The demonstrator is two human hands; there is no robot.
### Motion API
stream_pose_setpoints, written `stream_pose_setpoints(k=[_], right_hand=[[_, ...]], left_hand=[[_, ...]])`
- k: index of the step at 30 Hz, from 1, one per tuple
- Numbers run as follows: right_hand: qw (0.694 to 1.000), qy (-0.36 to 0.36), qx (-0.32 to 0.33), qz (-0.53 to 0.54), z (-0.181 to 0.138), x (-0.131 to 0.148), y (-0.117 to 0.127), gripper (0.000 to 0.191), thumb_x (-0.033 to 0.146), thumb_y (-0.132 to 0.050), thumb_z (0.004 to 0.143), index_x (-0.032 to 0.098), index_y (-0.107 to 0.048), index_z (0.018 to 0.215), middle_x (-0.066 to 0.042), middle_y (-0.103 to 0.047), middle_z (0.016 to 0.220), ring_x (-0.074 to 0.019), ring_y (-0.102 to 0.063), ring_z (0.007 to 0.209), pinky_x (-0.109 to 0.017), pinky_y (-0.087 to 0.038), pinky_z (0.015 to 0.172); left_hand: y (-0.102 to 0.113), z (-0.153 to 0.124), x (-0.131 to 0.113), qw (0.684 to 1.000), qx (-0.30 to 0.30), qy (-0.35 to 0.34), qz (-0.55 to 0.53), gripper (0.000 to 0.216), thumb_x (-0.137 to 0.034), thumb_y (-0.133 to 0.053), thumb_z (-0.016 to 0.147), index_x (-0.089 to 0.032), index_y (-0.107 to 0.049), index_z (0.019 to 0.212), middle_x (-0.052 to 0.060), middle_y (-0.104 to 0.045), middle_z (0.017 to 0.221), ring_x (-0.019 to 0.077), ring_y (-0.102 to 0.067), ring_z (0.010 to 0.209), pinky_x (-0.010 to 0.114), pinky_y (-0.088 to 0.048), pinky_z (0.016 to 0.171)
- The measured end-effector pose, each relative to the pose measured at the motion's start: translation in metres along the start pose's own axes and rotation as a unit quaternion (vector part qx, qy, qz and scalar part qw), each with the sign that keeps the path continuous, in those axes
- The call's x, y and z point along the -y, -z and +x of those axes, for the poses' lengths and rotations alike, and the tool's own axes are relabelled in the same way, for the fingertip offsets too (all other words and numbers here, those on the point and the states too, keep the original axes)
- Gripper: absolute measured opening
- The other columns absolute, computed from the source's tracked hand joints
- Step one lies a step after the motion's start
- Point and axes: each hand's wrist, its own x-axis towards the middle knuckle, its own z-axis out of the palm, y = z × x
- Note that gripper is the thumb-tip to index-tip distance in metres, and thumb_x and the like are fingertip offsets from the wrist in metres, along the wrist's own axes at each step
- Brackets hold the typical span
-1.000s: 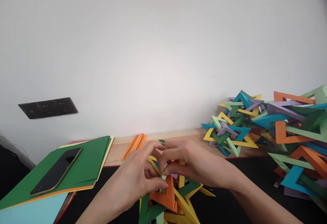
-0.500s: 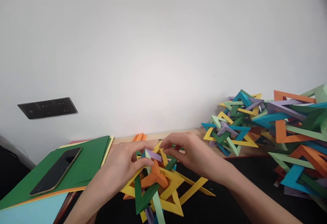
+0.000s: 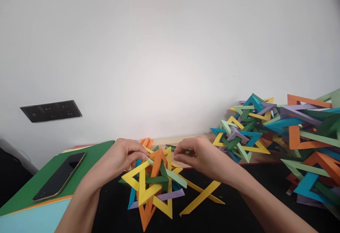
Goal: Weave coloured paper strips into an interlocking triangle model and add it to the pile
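Observation:
A many-pointed star model (image 3: 156, 185) of interlocked folded paper strips, in yellow, orange, green, purple and blue, sits on the black surface in front of me. My left hand (image 3: 123, 160) is at its upper left, thumb and forefinger pinched on a paper part near the top. My right hand (image 3: 198, 155) hovers just right of the model's upper points. Its fingers are curled with a small gap between thumb and forefinger, and nothing shows between them. To the right of the model, loose yellow paper strips (image 3: 203, 194) lie crossed.
Several finished-looking paper star models (image 3: 236, 137) are piled at the right against the wall. A phone (image 3: 60, 176) rests on green paper sheets (image 3: 97, 162) at the left, above a light blue sheet (image 3: 37, 215). Folded orange strips (image 3: 146, 142) lie behind my left hand.
The star model has been turned, so different points now face me and the orange centre is no longer in front. My left hand moved slightly left; my right hand drew slightly away from the model.

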Motion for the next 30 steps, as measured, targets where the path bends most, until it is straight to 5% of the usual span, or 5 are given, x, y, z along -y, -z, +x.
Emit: stream_pose_setpoints(k=[5,15,21,30], right_hand=[[0.999,0.019,0.03,-0.005,-0.001,-0.002,-0.002,0.009,0.024,-0.063,0.078,0.02,-0.07,0.076,-0.002,-0.069,0.077,-0.0161,-0.059,0.067,-0.024,-0.037,0.055],[0.998,0.029,-0.014,0.055,0.003,-0.006,0.008,0.029,0.03,-0.048,0.089,0.017,-0.066,0.07,-0.004,-0.067,0.074,-0.0152,-0.057,0.066,-0.025,-0.041,0.058],[0.981,-0.038,-0.094,0.165,0.008,-0.01,0.015,0.036,0.048,-0.063,0.077,0.019,-0.064,0.099,-0.003,-0.065,0.082,-0.0161,-0.059,0.072,-0.026,-0.047,0.061],[0.979,-0.089,-0.132,0.13,0.01,-0.01,0.009,0.026,0.024,-0.065,0.076,0.019,-0.06,0.101,0.0,-0.065,0.07,-0.0157,-0.063,0.064,-0.024,-0.05,0.055]], left_hand=[[0.001,0.005,-0.001,0.994,-0.048,0.071,-0.074,0.022,-0.034,-0.061,0.078,-0.019,-0.073,0.068,0.001,-0.06,0.052,0.0126,-0.053,0.045,0.019,-0.041,0.043],[-0.001,0.018,0.017,0.981,-0.04,0.064,-0.181,0.028,-0.041,-0.067,0.074,-0.015,-0.069,0.066,0.001,-0.061,0.054,0.013,-0.055,0.048,0.022,-0.044,0.047],[0.0,0.022,0.026,0.968,-0.062,0.068,-0.235,0.032,-0.044,-0.07,0.073,-0.013,-0.066,0.066,0.002,-0.064,0.057,0.0115,-0.056,0.051,0.022,-0.045,0.052],[0.001,0.02,0.02,0.966,0.0,0.079,-0.248,0.026,-0.041,-0.069,0.076,-0.014,-0.067,0.078,0.005,-0.071,0.068,0.0171,-0.067,0.062,0.028,-0.054,0.063]])
